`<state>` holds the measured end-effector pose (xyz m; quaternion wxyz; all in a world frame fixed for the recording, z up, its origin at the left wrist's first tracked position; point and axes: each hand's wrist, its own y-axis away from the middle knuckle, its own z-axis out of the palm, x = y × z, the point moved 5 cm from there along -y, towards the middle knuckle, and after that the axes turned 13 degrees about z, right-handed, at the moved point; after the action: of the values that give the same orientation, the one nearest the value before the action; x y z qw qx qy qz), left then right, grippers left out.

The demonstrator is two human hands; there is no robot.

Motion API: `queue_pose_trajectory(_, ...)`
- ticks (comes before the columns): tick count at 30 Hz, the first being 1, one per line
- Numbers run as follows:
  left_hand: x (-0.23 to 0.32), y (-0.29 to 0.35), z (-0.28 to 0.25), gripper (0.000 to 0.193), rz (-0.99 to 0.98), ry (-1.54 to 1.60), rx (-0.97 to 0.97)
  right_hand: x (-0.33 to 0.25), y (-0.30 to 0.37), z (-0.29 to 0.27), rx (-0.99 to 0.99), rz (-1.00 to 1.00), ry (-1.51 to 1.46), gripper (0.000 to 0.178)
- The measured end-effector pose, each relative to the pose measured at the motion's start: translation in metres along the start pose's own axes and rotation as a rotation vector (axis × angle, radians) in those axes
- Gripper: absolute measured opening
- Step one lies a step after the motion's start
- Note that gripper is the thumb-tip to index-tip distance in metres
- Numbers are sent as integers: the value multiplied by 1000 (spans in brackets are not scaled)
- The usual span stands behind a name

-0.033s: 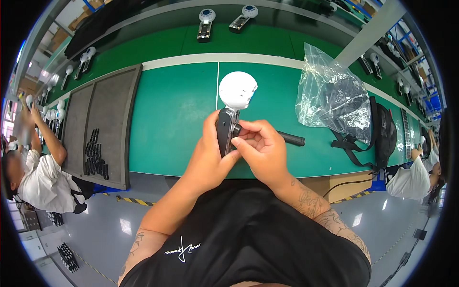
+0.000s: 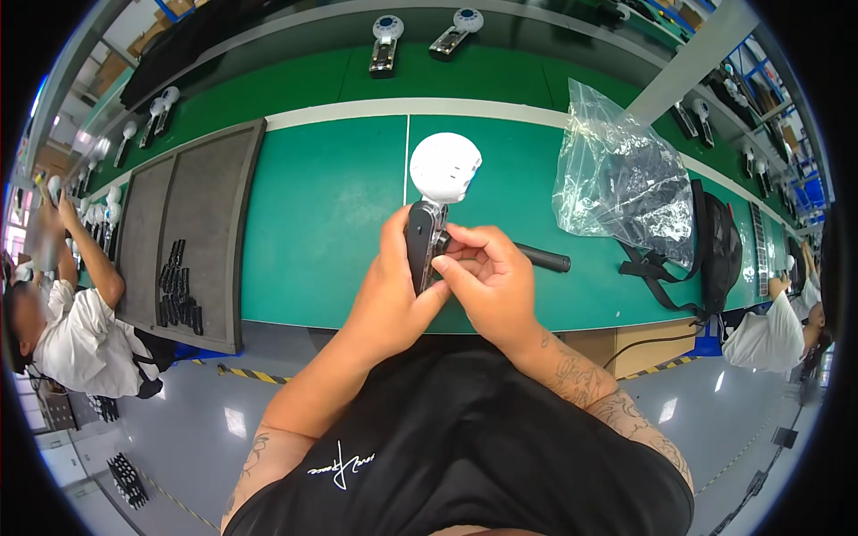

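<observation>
A device with a white ball-shaped head (image 2: 446, 168) and a black handle (image 2: 417, 234) stands upright in front of me. My left hand (image 2: 385, 290) is wrapped round the handle from the left. On its right side, my right hand (image 2: 490, 279) pinches a small black part (image 2: 441, 242) against the handle, thumb and forefinger bent close together. The fingers partly cover that part, so its exact kind is hidden. Just beyond my right hand lies a black cylindrical rod (image 2: 545, 259) on the green table, its near end hidden behind the fingers.
At left, a grey tray (image 2: 207, 214) holds several small black parts (image 2: 179, 284). A clear plastic bag of dark parts (image 2: 626, 179) and a black bag (image 2: 720, 255) lie at right. Similar devices (image 2: 384, 46) rest on the far green shelf. People work at both sides.
</observation>
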<state>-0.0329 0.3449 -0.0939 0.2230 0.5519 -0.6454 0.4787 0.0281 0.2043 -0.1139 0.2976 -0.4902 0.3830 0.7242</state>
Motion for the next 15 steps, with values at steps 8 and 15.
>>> queue_pose_trajectory(8,-27,5,-1,73,-444,922,92,-32,-18,-37,134,-424,1033,43)
queue_pose_trajectory(15,-31,11,-6,71,-434,1133,160,-16,-41,-51,93,-127,1383,30)
